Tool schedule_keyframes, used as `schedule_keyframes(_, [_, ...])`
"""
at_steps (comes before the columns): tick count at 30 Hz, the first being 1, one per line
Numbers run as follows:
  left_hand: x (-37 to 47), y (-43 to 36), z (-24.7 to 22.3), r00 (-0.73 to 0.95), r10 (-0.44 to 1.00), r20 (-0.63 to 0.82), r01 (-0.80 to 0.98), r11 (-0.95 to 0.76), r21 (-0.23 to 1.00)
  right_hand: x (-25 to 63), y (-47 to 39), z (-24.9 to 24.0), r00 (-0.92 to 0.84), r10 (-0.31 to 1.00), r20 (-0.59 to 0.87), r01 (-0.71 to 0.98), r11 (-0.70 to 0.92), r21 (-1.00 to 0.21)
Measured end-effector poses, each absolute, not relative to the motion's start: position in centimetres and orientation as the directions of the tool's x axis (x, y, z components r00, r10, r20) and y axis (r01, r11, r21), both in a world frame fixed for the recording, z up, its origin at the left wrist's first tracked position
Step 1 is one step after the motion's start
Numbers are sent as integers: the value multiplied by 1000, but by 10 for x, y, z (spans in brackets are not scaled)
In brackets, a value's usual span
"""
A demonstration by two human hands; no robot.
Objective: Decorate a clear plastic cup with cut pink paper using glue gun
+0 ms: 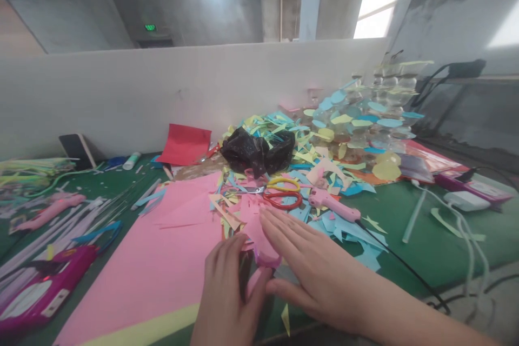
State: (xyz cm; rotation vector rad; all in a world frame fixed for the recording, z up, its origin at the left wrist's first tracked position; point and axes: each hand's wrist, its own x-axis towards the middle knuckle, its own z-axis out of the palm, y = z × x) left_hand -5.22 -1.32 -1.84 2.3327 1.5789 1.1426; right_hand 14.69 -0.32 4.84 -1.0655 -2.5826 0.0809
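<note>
Near the left front corner of the green worktop (430, 257) lies a magenta plastic box with a pale oval face (52, 281); large flat pink paper sheets (170, 259) reach the front edge. Beside them, near that edge, the left hand (227, 275) has its fingers curled around a small folded pink paper piece (266, 251). The right hand (310, 257) lays straight, unclenched fingers against it. Just beyond are red-and-yellow-handled scissors (283, 200); farther right, a pink plastic glue gun (330, 204); towards the right edge, a white plastic adapter (466, 201).
</note>
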Motion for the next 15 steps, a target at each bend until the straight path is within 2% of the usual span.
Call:
schedule_keyframes(6, [-30,-3,-18,159,911,381,713,-373,594,152,-4,49,-612,747,261,684,665,-299])
schedule_keyframes(12, [-34,13,-28,235,867,439,726,-457,514,162,-5,41,-552,787,276,659,614,-435])
schedule_keyframes(15, [-35,12,-26,185,851,492,746,-448,493,168,-4,37,-464,813,352,625,582,-521])
